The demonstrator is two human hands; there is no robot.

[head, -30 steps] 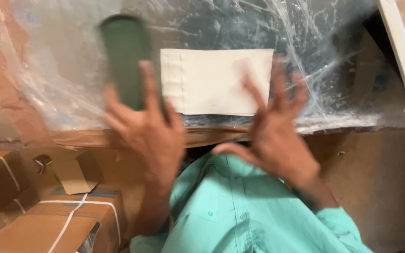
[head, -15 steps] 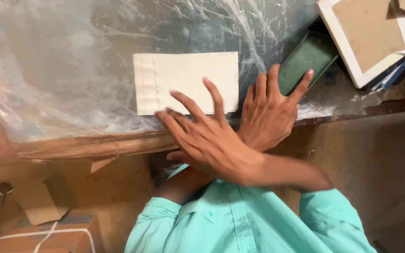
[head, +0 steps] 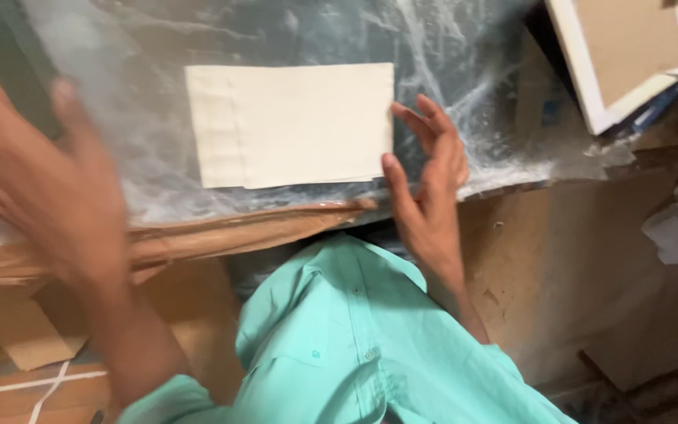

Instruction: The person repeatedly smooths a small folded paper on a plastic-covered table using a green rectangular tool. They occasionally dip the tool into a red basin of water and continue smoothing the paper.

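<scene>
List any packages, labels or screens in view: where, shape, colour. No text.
Cream paper envelope: flat on the plastic-wrapped table, rectangular, beside the right hand.
Dark green flat object: top left, behind the blurred left hand; too blurred to identify.
Brown board with white border: top right, rectangular.
Cardboard boxes: bottom left, brown, white strapping.

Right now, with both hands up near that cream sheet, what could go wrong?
1. The left hand is blurred in motion, gripping a dark green flat object; it could slip out.
2. The right hand sits at the cream sheet's edge; a nudge may skew it on the slick plastic wrap.
3. The sheet lies near the table edge and might slide off.
</scene>
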